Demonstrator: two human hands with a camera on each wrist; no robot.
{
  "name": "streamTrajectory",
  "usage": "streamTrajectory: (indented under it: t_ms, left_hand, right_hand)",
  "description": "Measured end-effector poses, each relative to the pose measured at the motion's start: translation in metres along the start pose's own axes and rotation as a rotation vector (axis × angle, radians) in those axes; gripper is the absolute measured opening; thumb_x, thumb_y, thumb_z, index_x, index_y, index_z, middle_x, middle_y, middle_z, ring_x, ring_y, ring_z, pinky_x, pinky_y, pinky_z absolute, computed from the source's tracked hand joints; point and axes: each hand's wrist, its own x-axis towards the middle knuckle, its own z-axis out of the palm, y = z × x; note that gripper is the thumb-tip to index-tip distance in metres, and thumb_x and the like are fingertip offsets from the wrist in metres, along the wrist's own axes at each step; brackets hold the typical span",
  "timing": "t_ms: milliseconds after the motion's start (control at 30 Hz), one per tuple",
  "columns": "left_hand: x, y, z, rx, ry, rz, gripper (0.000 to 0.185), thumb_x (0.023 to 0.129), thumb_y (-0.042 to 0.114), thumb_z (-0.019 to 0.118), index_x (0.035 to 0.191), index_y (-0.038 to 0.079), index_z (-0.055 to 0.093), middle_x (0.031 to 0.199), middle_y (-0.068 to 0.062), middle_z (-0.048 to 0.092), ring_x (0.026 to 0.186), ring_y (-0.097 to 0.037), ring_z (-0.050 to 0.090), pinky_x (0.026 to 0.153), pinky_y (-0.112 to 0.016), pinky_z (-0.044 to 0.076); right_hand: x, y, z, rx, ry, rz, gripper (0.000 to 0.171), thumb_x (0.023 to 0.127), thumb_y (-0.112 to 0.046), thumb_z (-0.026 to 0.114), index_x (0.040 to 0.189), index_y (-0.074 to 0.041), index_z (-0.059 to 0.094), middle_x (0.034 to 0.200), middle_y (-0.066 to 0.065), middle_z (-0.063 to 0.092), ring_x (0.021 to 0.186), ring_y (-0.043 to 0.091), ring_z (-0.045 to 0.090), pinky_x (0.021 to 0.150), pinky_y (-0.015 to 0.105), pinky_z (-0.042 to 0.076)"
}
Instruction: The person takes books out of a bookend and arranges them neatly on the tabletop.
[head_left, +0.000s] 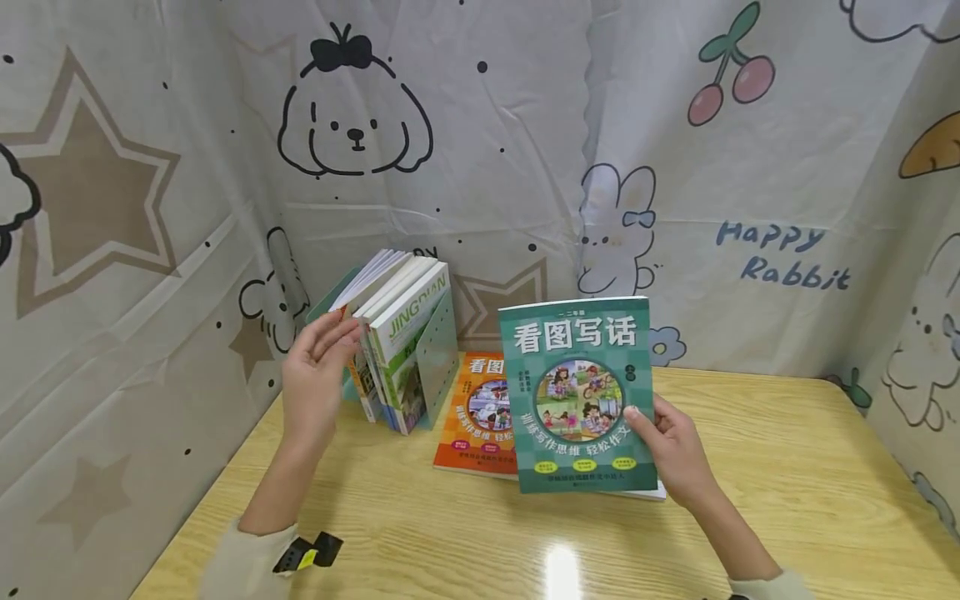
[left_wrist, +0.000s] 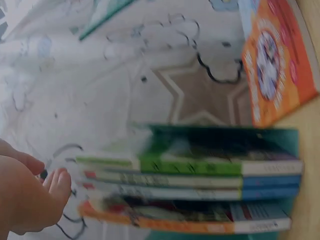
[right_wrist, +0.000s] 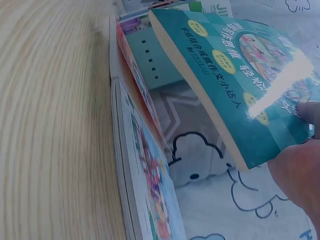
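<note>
My right hand (head_left: 678, 450) grips a green picture-writing book (head_left: 581, 396) by its right edge, thumb on the front cover. The book is held up, cover toward me, and the right wrist view shows it clear of the table. My left hand (head_left: 318, 371) is at the near top corner of a row of upright books (head_left: 405, 333), its fingers loosely bent. In the left wrist view those fingers (left_wrist: 59, 187) hold nothing, just beside the book ends. A green perforated bookend (head_left: 438, 358) flanks the row. An orange book (head_left: 472, 417) lies flat, partly hidden behind the green one.
Another book (right_wrist: 142, 175) lies on the wooden table (head_left: 375, 533), mostly covered by the green one in the head view. A patterned cloth (head_left: 480, 167) hangs round the back and sides of the table.
</note>
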Motion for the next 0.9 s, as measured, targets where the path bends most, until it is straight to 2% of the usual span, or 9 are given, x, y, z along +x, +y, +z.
streamTrajectory:
  t_ms: [100,233,300,500,567,700,900]
  left_hand:
    - [0.007,-0.007,-0.008,0.052,0.057,-0.064,0.044,0.103,0.006,0.054,0.146,0.001,0.046,0.137,-0.019,0.055,0.125,-0.021,0.056,0.100,-0.022,0.045]
    - [0.013,-0.018,-0.017,0.098,0.090,-0.119,0.047,0.104,0.009,0.052,0.150,0.003,0.041,0.145,-0.015,0.050,0.132,-0.023,0.049,0.104,-0.022,0.041]
    - [0.016,-0.023,-0.020,0.132,0.075,-0.138,0.051,0.105,0.009,0.051,0.153,0.005,0.036,0.149,-0.013,0.045,0.136,-0.024,0.044,0.107,-0.025,0.039]
    - [0.025,-0.034,-0.025,0.241,-0.038,-0.189,0.063,0.105,0.013,0.049,0.161,0.013,0.018,0.161,-0.009,0.026,0.146,-0.025,0.028,0.116,-0.040,0.029]
    - [0.029,-0.038,-0.025,0.262,-0.046,-0.199,0.065,0.105,0.013,0.049,0.161,0.014,0.016,0.162,-0.010,0.024,0.147,-0.026,0.026,0.116,-0.042,0.028]
    - [0.035,-0.046,-0.025,0.301,-0.039,-0.205,0.064,0.104,0.011,0.049,0.161,0.013,0.018,0.162,-0.012,0.024,0.146,-0.028,0.026,0.116,-0.041,0.028]
    - [0.039,-0.057,-0.023,0.367,-0.063,-0.159,0.058,0.103,0.007,0.050,0.157,0.005,0.028,0.154,-0.020,0.037,0.142,-0.032,0.036,0.114,-0.040,0.032]
  right_hand:
    - [-0.002,-0.001,-0.008,0.007,0.018,0.037,0.042,0.106,-0.012,0.051,0.136,0.017,0.046,0.094,-0.001,0.073,0.078,0.017,0.072,0.063,0.035,0.060]
    - [-0.005,-0.001,-0.018,-0.003,0.057,0.109,0.046,0.106,-0.016,0.052,0.138,0.017,0.044,0.092,-0.003,0.072,0.078,0.015,0.071,0.063,0.033,0.060]
    - [-0.006,0.000,-0.022,-0.016,0.079,0.140,0.047,0.106,-0.017,0.053,0.136,0.017,0.045,0.090,-0.003,0.072,0.076,0.014,0.071,0.063,0.032,0.060]
    - [-0.010,0.004,-0.035,-0.048,0.130,0.207,0.050,0.106,-0.021,0.053,0.136,0.018,0.045,0.086,-0.004,0.071,0.073,0.013,0.069,0.061,0.030,0.059]
    - [-0.011,0.005,-0.040,-0.067,0.135,0.230,0.050,0.106,-0.022,0.053,0.137,0.017,0.045,0.087,-0.004,0.071,0.073,0.012,0.069,0.062,0.030,0.059]
    - [-0.012,0.009,-0.050,-0.107,0.142,0.287,0.053,0.106,-0.025,0.052,0.140,0.015,0.043,0.088,-0.006,0.070,0.074,0.011,0.069,0.063,0.030,0.059]
    - [-0.017,0.015,-0.069,-0.145,0.160,0.370,0.056,0.107,-0.027,0.050,0.143,0.014,0.039,0.087,-0.006,0.071,0.072,0.011,0.069,0.062,0.033,0.059]
